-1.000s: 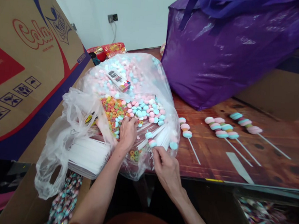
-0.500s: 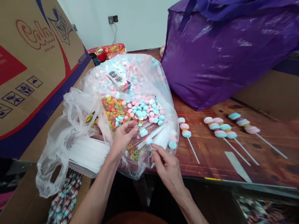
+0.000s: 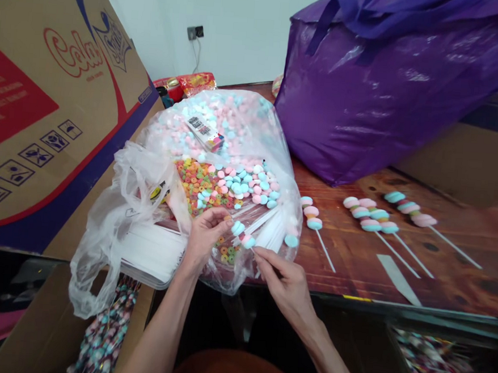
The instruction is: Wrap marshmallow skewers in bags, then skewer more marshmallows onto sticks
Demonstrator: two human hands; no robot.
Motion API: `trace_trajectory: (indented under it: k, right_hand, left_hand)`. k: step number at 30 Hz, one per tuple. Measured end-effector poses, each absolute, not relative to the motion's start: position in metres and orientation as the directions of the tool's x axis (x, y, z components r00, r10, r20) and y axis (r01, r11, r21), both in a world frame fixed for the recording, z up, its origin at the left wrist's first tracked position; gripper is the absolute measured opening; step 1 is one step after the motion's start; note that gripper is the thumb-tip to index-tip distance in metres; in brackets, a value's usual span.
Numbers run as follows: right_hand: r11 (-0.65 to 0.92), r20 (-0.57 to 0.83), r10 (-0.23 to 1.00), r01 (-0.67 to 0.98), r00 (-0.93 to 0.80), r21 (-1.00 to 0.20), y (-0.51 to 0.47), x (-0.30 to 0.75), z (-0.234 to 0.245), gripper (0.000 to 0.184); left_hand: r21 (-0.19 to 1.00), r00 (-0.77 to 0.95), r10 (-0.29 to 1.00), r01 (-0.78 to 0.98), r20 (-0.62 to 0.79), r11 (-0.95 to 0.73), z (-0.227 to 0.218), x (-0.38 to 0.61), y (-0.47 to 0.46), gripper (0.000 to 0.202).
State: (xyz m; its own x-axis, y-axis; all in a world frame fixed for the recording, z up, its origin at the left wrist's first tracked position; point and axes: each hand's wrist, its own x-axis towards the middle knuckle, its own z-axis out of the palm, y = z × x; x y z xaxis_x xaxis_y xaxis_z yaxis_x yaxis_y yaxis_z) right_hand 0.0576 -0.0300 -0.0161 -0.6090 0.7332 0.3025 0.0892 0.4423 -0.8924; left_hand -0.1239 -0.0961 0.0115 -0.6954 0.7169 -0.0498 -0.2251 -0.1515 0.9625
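My left hand (image 3: 209, 233) pinches a blue-and-white marshmallow (image 3: 237, 228) at its fingertips, above the clear plastic bag. Facing it, my right hand (image 3: 285, 281) is closed on a thin stick whose tip carries a pink-and-blue marshmallow (image 3: 248, 241). A small gap separates the two marshmallows. Beneath and beyond my hands, loose pink and blue marshmallows (image 3: 249, 182) lie beside colourful ring candies (image 3: 195, 178). Loose white sticks (image 3: 271, 230) fan out just behind my right fingers. What my fingertips cover of the stick is hidden.
Finished-looking marshmallow skewers (image 3: 314, 218) lie to the right on the wooden table (image 3: 334, 184). A purple bag (image 3: 365, 104) stands behind them, and a large carton (image 3: 45, 110) is at the left. A stack of white sticks (image 3: 153, 251) sits near a crumpled plastic bag (image 3: 99, 255).
My right hand and the stick have shifted slightly, and the marshmallow on the stick now shows more plainly. The view has turned slightly left, moving the surroundings rightward.
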Motion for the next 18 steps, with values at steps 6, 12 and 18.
trace_trajectory:
  k: [6,12,18]
  right_hand:
    - [0.492,0.346,0.699,0.069,-0.626,-0.868,-0.026,0.061,-0.02,0.023]
    - [0.51,0.355,0.72,0.107,-0.597,-0.853,-0.028,0.061,-0.02,0.023]
    - [0.515,0.363,0.72,0.105,-0.591,-0.851,-0.03,0.061,-0.019,0.022]
  left_hand:
    - [0.996,-0.679,0.733,-0.088,-0.036,-0.032,0.009,-0.126,-0.106,0.028]
    - [1.0,-0.67,0.742,0.021,0.02,-0.009,0.008,-0.125,-0.111,0.023]
    - [0.982,-0.71,0.695,-0.183,-0.108,-0.035,0.005,-0.121,-0.108,0.028]
